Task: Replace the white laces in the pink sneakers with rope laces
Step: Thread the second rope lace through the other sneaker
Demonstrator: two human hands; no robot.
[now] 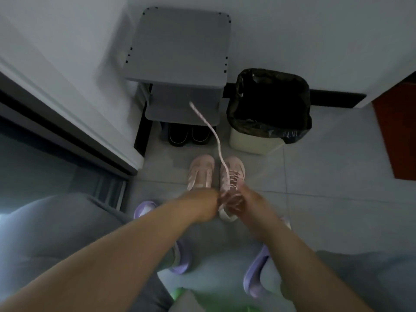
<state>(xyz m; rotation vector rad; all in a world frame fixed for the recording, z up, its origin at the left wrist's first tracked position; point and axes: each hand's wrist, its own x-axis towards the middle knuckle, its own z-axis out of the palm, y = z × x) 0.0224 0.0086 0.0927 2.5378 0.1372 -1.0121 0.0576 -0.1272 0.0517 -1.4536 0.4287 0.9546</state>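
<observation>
The pink-and-white twisted rope lace (211, 129), threaded in one pink low-top sneaker (234, 174) on the grey tiled floor (315, 188), flies loose above our pinching left hand (203, 204) and shoe-gripping right hand (246, 200), so we judge a hard tug could unthread an eyelet.
</observation>
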